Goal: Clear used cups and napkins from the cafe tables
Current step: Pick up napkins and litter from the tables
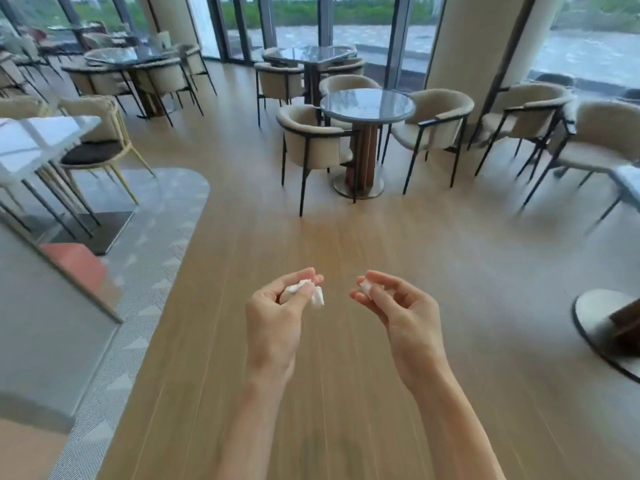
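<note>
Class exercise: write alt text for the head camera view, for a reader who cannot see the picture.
A person's left hand and right hand, held out over a wooden floor, each pinch a crumpled white napkin: and. Ahead stands a round cafe table ringed by beige chairs, with tall windows behind.

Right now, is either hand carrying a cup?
No. The left hand pinches a crumpled white napkin and the right hand pinches a smaller white napkin piece; no cup is in either.
</note>
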